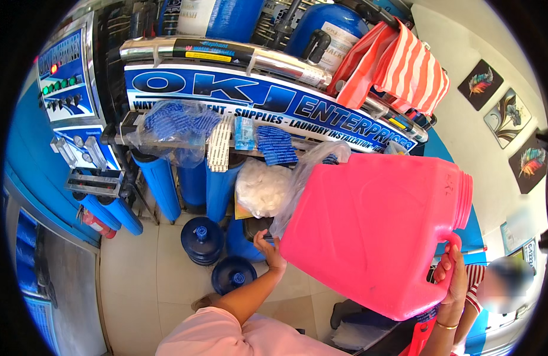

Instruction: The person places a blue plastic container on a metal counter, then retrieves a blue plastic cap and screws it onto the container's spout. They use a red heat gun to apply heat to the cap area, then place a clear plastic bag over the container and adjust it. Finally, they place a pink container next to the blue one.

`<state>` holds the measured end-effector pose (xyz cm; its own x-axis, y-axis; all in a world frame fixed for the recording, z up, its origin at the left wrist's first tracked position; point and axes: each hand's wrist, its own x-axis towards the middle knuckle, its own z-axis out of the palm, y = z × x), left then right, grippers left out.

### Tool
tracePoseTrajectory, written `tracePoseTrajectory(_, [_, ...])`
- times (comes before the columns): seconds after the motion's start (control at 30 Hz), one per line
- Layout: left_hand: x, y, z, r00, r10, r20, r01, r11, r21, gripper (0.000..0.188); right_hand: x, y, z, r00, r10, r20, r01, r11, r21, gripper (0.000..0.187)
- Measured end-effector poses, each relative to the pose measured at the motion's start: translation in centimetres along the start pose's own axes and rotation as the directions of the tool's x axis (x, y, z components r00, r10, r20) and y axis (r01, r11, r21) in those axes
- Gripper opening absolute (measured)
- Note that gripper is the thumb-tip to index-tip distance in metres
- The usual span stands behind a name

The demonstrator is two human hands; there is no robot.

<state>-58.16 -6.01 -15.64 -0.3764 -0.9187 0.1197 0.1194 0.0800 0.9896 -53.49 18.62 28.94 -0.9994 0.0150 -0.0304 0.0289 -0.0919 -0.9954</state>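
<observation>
A large pink plastic jug is held up tilted on its side before me, its threaded open neck pointing right. My right hand is closed round the jug's handle, with a bracelet on that wrist. At the jug's bottom end, my left hand has its fingers apart, close against the lower corner; whether it bears any weight I cannot tell. Behind that end hangs a clear plastic bag, partly hidden by the jug. A bag of white pieces shows just beyond my left hand.
Blue round water bottles stand on the tiled floor. Blue filter housings and a steel tube line the wall. Blue packets hang ahead, a striped cloth above. Another person is at the right.
</observation>
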Motion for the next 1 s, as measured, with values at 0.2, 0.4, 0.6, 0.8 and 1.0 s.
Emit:
tracePoseTrajectory(0.2, [-0.2, 3.2, -1.6, 0.985, 0.007, 0.170, 0.009, 0.995, -0.095, 0.038, 0.1, 0.2, 0.6, 0.999, 0.011, -0.046, -0.012, 1.000, -0.025, 0.017])
tracePoseTrajectory(0.4, [1.1, 0.4, -0.7, 0.961, -0.227, 0.161, 0.270, 0.899, -0.344, 0.023, 0.5, 0.3, 0.9, 1.000, 0.001, -0.005, -0.001, 1.000, -0.002, 0.015])
tracePoseTrajectory(0.6, [2.3, 6.5, -4.1, 0.913, -0.289, 0.289, 0.404, 0.744, -0.532, 0.034, 0.5, 1.0, 0.4, 0.998, -0.032, -0.058, 0.033, 0.999, 0.032, 0.015])
tracePoseTrajectory(0.8, [3.6, 6.3, -6.9, 0.882, 0.330, 0.336, -0.330, 0.942, -0.061, 0.052, 0.3, 0.7, 0.7, 0.998, -0.024, -0.052, 0.031, 0.989, 0.144, 0.014])
tracePoseTrajectory(1.0, [6.2, 6.4, -8.2, 0.663, 0.255, 0.704, -0.416, 0.907, 0.064, 0.046, -0.1, 0.7, 1.2, 0.996, -0.056, -0.067, 0.066, 0.986, 0.151, 0.019])
